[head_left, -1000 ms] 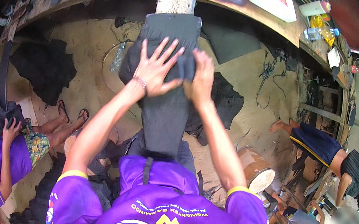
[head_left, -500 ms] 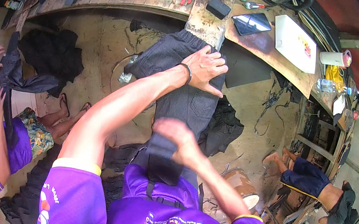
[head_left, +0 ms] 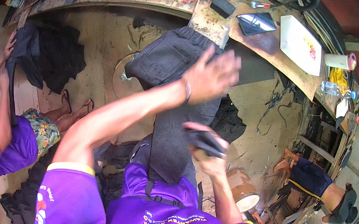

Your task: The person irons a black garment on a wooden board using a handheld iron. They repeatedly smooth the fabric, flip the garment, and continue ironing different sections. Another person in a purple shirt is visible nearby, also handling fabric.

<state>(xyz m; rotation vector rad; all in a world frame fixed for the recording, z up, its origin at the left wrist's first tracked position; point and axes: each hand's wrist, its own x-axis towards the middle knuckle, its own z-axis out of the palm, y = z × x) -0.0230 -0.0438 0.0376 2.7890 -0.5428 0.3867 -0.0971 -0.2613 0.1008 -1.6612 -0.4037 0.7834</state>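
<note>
Dark denim trousers (head_left: 168, 59) with an elastic waistband and patch pockets lie over a narrow board, their leg reaching back to my lap. My left hand (head_left: 214, 78) is over the upper part, near the waistband, fingers stretched out and blurred by motion. Whether it touches the cloth I cannot tell. My right hand (head_left: 212, 158), right of the leg, is closed round a dark, flat, block-like thing (head_left: 205, 141). Blur hides its exact kind. The lower part of the board is hidden under the trousers.
A wooden bench (head_left: 159, 0) ahead bears a black block (head_left: 223, 7), a tablet (head_left: 256, 23), a white box (head_left: 298, 46) and a mug (head_left: 339, 61). On the left a co-worker (head_left: 3, 141) handles dark cloth. A drum-shaped container (head_left: 242, 191) stands on the right. Dark garments lie around.
My left hand has lifted or slid slightly rightward from its flat place on the trousers. My right hand has moved right, off the leg, with the dark block-like thing now showing in it.
</note>
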